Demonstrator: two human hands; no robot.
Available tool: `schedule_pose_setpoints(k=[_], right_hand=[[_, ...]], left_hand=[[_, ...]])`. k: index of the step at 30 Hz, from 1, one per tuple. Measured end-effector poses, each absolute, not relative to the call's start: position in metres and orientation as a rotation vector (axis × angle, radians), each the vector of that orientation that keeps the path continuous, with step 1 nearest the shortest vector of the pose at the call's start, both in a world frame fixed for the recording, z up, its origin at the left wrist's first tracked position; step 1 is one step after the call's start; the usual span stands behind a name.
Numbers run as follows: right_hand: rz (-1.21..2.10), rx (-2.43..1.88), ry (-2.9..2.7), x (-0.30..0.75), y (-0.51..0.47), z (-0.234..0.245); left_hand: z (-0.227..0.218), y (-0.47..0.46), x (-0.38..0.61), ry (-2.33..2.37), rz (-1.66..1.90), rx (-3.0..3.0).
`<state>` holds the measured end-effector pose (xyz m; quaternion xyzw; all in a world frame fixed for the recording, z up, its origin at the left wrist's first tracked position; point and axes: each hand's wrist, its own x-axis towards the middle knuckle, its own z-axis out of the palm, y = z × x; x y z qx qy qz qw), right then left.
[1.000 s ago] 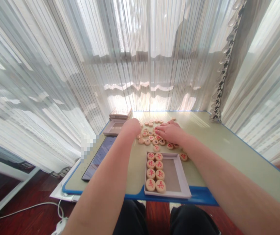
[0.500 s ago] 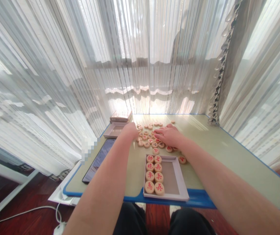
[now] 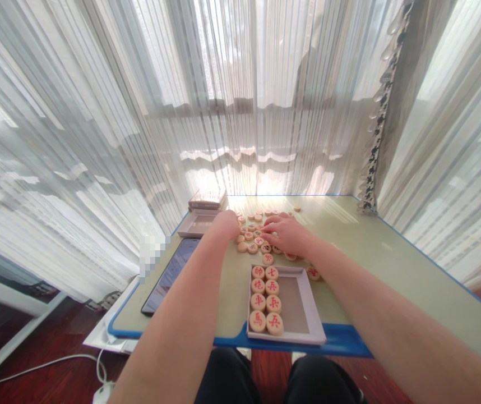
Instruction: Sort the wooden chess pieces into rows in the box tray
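Round wooden Chinese chess pieces [image 3: 259, 242] with red or dark characters lie loosely scattered across the table. My right hand [image 3: 286, 232] is over the right part of this group, palm down, its fingers stretched out and a little apart among the pieces. At the group's left edge is my left hand [image 3: 227, 225], turned so that its fingers are hidden behind it. Nearest to me, a shallow open box [image 3: 315, 306] holds two columns of red-lettered pieces [image 3: 258, 302] along its left side. One red piece [image 3: 268, 259] lies just beyond its far edge.
A phone [image 3: 172, 272] lies at the table's left side, partly behind my left forearm. Past it are another shallow tray [image 3: 196, 223] and a closed box [image 3: 207, 198]. The pale table [image 3: 392, 280] has a blue rim. Sheer curtains [image 3: 240, 112] hang behind it.
My right hand has shifted slightly left and covers some pieces at the group's right side. My left hand has moved slightly right. The pieces in the box look the same.
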<state>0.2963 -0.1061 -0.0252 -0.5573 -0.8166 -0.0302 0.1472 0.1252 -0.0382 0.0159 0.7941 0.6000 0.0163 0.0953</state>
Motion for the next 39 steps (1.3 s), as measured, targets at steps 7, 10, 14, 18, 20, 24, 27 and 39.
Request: schedule_pose_setpoints(k=[7,10,14,18,20,24,27,39], right_hand=[[0.019,-1.682,-2.231,0.296,-0.105,-0.023],[-0.008,-1.818,-2.136,0.300,-0.105,-0.019],[-0.117,-1.932,-2.074,0.307,-0.103,-0.020],[-0.113,-1.968,-2.051,0.308,-0.105,-0.023],[-0.059,-1.967,-2.022,0.305,-0.107,-0.023],[0.036,-1.852,-2.043,0.298,-0.110,-0.022],[0.067,-1.666,-2.146,0.292,-0.111,-0.024],[-0.013,-1.518,-2.242,0.272,-0.119,-0.023]], left_hand=[[0.019,-0.046,0.127,1.755,-0.014,2.487],[0.022,-0.049,0.127,1.720,-0.031,2.497],[0.022,-0.048,0.126,1.724,0.008,2.487],[0.020,-0.043,0.122,1.789,0.154,2.471],[0.019,-0.041,0.121,1.780,0.228,2.447],[0.018,-0.042,0.123,1.672,0.248,2.442],[0.017,-0.042,0.124,1.671,0.238,2.485],[0.019,-0.047,0.125,1.676,-0.006,2.582]])
